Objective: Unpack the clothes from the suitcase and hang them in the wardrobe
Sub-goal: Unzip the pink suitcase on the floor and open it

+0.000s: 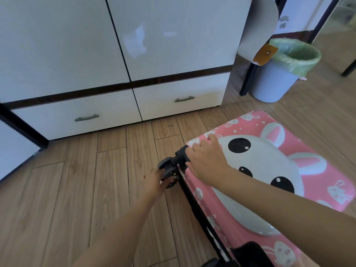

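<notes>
Visibly, left hand (154,183) and right hand (209,160) touch one suitcase (325,182) near two drawers (77,114).

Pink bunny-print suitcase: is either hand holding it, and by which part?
The right hand grips the pink bunny-print suitcase at its wheel-end corner, over the edge. The left hand holds the black caster wheel on that corner.

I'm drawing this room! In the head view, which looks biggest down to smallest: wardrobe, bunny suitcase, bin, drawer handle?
1. wardrobe
2. pink bunny suitcase, though it is nearer the camera, which makes it look bigger
3. blue waste bin
4. right drawer handle
</notes>
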A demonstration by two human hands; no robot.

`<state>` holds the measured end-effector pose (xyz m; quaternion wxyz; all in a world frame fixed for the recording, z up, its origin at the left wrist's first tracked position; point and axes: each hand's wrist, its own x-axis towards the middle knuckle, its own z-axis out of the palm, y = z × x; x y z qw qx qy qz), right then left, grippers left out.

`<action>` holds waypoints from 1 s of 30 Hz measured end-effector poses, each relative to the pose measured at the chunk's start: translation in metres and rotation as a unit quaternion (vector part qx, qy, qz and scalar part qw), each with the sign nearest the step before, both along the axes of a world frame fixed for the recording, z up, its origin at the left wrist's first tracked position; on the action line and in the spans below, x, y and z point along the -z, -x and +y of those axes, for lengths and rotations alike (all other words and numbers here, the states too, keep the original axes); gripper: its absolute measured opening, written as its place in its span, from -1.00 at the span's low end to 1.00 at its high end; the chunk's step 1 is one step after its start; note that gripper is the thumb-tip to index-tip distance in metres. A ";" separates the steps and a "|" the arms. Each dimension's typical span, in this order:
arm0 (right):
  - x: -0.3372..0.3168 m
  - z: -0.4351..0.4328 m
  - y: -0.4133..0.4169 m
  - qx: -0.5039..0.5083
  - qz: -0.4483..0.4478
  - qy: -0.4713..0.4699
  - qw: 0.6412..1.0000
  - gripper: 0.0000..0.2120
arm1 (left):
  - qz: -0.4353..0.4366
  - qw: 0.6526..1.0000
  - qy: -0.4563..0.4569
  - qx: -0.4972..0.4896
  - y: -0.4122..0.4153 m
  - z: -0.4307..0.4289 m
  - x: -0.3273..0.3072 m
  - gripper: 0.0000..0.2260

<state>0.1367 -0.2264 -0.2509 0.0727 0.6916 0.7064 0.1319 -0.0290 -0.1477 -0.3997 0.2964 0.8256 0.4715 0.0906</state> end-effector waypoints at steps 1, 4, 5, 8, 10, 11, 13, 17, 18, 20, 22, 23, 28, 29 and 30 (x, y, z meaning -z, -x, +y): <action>-0.001 0.003 0.003 0.007 0.003 0.026 1.000 -0.84 | -0.004 1.000 -0.003 0.000 0.002 0.002 0.000 -0.73; -0.001 0.013 0.007 -0.006 0.019 0.104 0.994 -0.57 | -0.020 1.000 0.008 -0.021 0.004 0.004 -0.004 -0.71; -0.001 0.018 0.008 -0.010 0.028 0.133 0.991 -0.52 | -0.027 0.999 0.008 -0.018 0.003 0.005 -0.006 -0.72; -0.004 0.028 0.011 0.012 0.051 0.196 0.979 -0.52 | -0.022 0.999 0.026 -0.019 0.002 0.009 -0.009 -0.76; -0.007 0.029 0.013 0.020 0.060 0.203 0.977 -0.57 | -0.003 1.000 0.016 -0.025 0.002 0.011 -0.009 -0.81; -0.008 0.028 0.014 0.021 0.067 0.201 0.977 -0.58 | 0.012 1.000 -0.002 -0.022 0.002 0.010 -0.009 -0.82; -0.009 0.023 0.016 0.016 0.079 0.195 0.977 -0.59 | 0.033 0.999 -0.028 -0.021 0.003 0.011 -0.011 -0.81; -0.007 0.009 0.018 -0.019 0.081 0.187 0.979 -0.61 | 0.086 0.995 -0.054 0.022 0.008 0.013 -0.014 -0.79; -0.006 0.006 0.019 -0.025 0.076 0.184 0.980 -0.63 | 0.092 0.993 -0.058 0.035 0.010 0.014 -0.014 -0.80; -0.005 0.002 0.021 -0.033 0.072 0.180 0.981 -0.65 | 0.088 0.993 -0.058 0.050 0.012 0.018 -0.019 -0.82; -0.003 -0.003 0.024 -0.042 0.070 0.177 0.981 -0.66 | 0.092 0.991 -0.068 0.065 0.010 0.022 -0.027 -0.84; -0.003 -0.006 0.025 -0.047 0.067 0.177 0.981 -0.65 | 0.099 0.989 -0.082 0.073 0.008 0.023 -0.032 -0.83; -0.002 -0.018 0.027 -0.062 0.055 0.180 0.980 -0.56 | 0.184 0.966 -0.131 0.128 -0.012 0.029 -0.059 -0.77; -0.002 -0.020 0.028 -0.062 0.056 0.181 0.980 -0.55 | 0.196 0.960 -0.144 0.137 -0.017 0.029 -0.063 -0.76; -0.002 -0.022 0.027 -0.062 0.059 0.180 0.980 -0.52 | 0.206 0.955 -0.157 0.145 -0.021 0.030 -0.066 -0.76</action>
